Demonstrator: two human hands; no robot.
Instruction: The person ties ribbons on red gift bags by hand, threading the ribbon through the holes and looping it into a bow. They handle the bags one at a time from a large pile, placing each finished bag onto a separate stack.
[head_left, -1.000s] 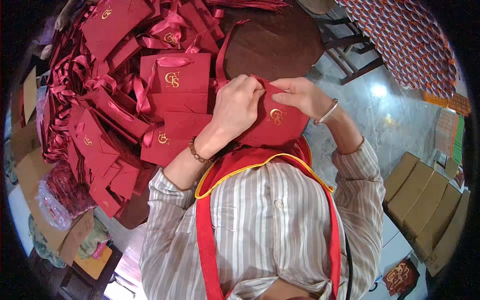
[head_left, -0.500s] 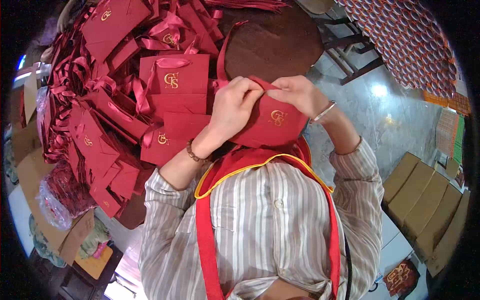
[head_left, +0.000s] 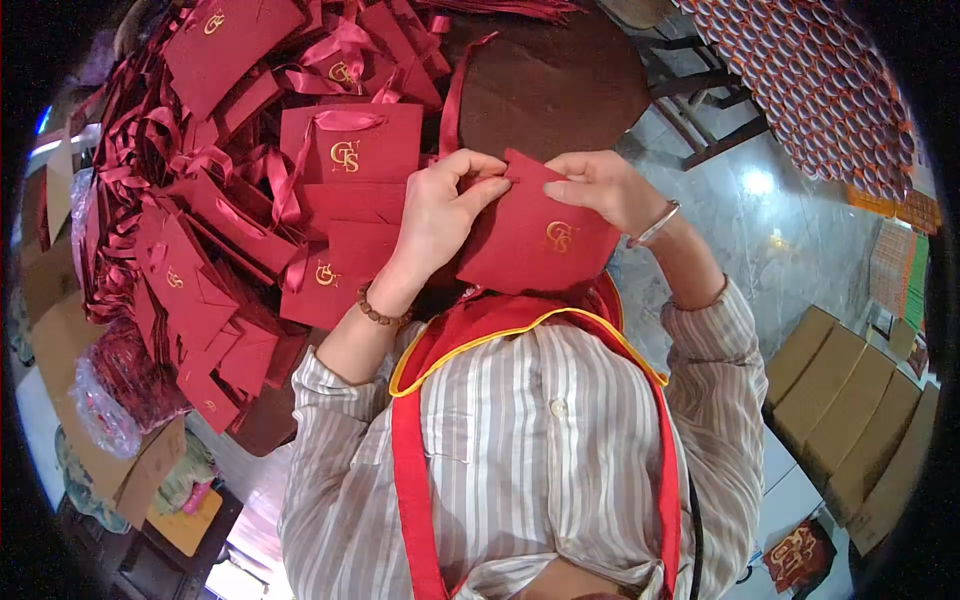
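A red paper bag [head_left: 535, 235] with a gold monogram is held up in front of my apron [head_left: 600, 310]. My left hand [head_left: 445, 205], with a beaded bracelet on the wrist, pinches the bag's upper left edge between thumb and fingers. On the other side my right hand [head_left: 605, 190], wearing a silver bangle, grips the top right edge. A ribbon [head_left: 455, 100] stands up on the brown round table [head_left: 545, 80] just beyond my left hand. Beside that hand lies another red bag [head_left: 350, 145] with a ribbon handle, part of a large pile.
Many red bags [head_left: 225, 50] with ribbons cover the left side. A plastic-wrapped red bundle [head_left: 125, 385] lies at lower left. Cardboard boxes [head_left: 840, 390] stand at right. Wooden stool legs [head_left: 720, 145] and rows of small round items [head_left: 810, 80] are at upper right.
My left hand has shifted slightly left, away from my right hand, so more of the bag's top edge shows between them. Both hands still hold the bag.
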